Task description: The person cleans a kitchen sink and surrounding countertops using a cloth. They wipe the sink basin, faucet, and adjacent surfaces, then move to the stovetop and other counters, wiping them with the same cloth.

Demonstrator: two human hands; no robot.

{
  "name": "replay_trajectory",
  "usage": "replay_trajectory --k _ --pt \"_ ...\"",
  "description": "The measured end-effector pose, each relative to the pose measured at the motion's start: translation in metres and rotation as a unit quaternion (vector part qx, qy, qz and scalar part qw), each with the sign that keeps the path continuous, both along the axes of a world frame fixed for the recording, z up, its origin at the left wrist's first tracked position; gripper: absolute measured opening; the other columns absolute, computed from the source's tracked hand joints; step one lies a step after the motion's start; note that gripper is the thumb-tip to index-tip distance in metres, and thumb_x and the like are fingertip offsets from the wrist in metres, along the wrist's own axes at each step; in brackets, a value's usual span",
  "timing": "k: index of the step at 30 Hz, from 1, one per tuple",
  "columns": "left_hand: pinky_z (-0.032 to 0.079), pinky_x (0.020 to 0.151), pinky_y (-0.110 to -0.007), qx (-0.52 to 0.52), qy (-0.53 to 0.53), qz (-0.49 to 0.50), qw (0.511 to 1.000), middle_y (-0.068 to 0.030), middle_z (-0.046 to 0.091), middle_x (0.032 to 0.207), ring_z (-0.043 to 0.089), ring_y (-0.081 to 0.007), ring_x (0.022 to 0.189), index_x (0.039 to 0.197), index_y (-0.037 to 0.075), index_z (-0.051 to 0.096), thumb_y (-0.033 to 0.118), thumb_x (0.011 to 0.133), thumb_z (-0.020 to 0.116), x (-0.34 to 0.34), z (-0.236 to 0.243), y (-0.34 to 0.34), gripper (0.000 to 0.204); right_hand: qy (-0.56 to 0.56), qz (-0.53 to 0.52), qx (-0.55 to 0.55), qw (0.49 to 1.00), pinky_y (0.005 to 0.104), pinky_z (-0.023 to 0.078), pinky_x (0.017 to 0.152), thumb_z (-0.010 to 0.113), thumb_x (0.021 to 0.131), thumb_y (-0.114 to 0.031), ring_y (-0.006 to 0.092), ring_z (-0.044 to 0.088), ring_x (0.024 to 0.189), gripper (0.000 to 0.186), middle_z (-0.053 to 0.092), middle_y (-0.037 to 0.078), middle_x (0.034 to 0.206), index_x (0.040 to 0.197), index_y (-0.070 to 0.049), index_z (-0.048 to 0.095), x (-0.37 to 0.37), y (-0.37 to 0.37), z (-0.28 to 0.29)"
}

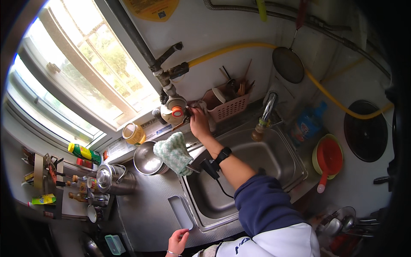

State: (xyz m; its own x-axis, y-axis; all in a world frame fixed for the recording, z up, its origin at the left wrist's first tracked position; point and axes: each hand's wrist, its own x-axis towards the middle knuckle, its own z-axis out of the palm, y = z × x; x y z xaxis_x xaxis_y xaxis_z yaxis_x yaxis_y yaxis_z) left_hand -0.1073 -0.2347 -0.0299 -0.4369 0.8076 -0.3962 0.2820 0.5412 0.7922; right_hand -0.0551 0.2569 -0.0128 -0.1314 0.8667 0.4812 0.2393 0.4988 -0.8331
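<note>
My right hand point(198, 121) reaches across the sink point(274, 171) to the wall, its fingers bent beside a metal gas meter or valve point(173, 112) with an orange cap; what they grip is unclear. A crumpled brownish cloth lies just behind it. Under my forearm, a green-and-white cloth point(172, 152) hangs at the sink's left rim, near a black device point(209, 168) with a cord. My left hand point(177, 240) is low at the counter's front edge, fingers loosely bent and empty, just below a narrow grey tray point(180, 210).
A pink utensil basket point(227, 107) and faucet point(269, 111) stand behind the sink. Left are a steel bowl point(145, 156), jar point(133, 132), lidded pot point(113, 180) and condiment shelf point(58, 188). Right are red and yellow bowls point(329, 154), blue bottle point(307, 120) and hanging strainer point(287, 64).
</note>
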Motion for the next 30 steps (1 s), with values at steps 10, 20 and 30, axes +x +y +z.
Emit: replay_trajectory --k 10,20,30 --pt "0.052 0.074 -0.025 -0.034 -0.004 0.023 0.999 -0.0047 0.069 0.096 0.064 -0.0101 0.082 0.107 0.001 0.068 0.014 0.089 0.066 0.005 0.012 -0.003 0.021 0.185 0.049 0.111 0.975 0.0344 0.044 0.089 0.045 0.095 -0.009 0.0308 0.058 0.101 0.026 0.060 0.016 0.106 0.114 0.001 0.059 -0.001 0.015 0.012" --pt "0.052 0.072 -0.025 -0.042 0.027 0.028 0.998 -0.0051 0.068 0.097 0.063 -0.0099 0.078 0.107 0.004 0.068 0.014 0.089 0.066 0.002 0.005 -0.014 0.021 -0.008 -0.055 -0.116 0.992 0.0385 0.048 0.085 0.051 0.091 -0.009 0.0347 0.060 0.099 0.029 0.061 0.018 0.109 0.117 -0.001 0.059 0.020 -0.012 -0.164" --pt "0.052 0.076 -0.026 -0.070 -0.025 0.041 0.996 -0.0063 0.067 0.101 0.064 -0.0125 0.085 0.107 0.003 0.067 0.014 0.089 0.065 0.005 -0.014 -0.025 0.021 0.446 -0.043 -0.292 0.845 0.0251 0.040 0.061 0.069 0.087 -0.016 0.0081 0.049 0.073 0.018 0.058 -0.002 0.086 0.099 -0.007 0.060 -0.008 0.022 -0.124"
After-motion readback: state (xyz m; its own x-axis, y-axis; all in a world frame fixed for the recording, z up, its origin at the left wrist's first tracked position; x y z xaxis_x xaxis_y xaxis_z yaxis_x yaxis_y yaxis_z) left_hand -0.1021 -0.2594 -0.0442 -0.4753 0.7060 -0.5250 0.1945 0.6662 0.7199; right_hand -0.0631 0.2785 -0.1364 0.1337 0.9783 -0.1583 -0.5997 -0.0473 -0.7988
